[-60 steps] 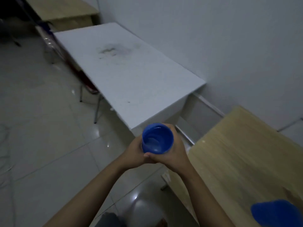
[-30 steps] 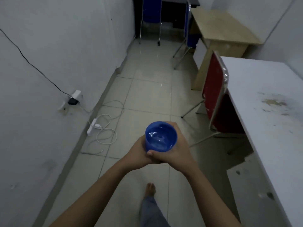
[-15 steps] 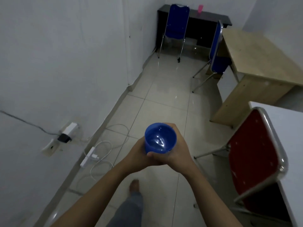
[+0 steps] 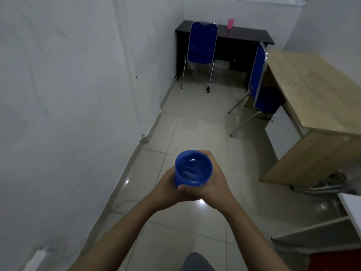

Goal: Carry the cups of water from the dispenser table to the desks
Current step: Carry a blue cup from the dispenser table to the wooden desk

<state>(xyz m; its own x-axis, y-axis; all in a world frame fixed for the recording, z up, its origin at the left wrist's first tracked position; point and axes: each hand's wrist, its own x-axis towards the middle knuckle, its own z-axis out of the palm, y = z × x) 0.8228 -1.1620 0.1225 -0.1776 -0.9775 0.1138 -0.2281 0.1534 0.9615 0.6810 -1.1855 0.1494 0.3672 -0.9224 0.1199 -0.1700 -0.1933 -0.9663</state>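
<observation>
The left hand (image 4: 166, 187) and right hand (image 4: 212, 183) wrap their fingers together around the round blue plastic cup (image 4: 192, 170), held upright above the pale tiled floor (image 4: 195, 124) with water inside. Beyond the cup, a small pink cup (image 4: 230, 23) stands on the black desk (image 4: 244, 35); its contents cannot be seen. Right of the blue cup stands a light wooden desk (image 4: 312, 98).

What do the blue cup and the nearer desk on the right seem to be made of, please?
Blue cup: likely plastic, with a uniform colour and a glossy glint inside the rim. Nearer desk: light wood-grain top, probably matte laminate board; solid wood can't be excluded.
</observation>
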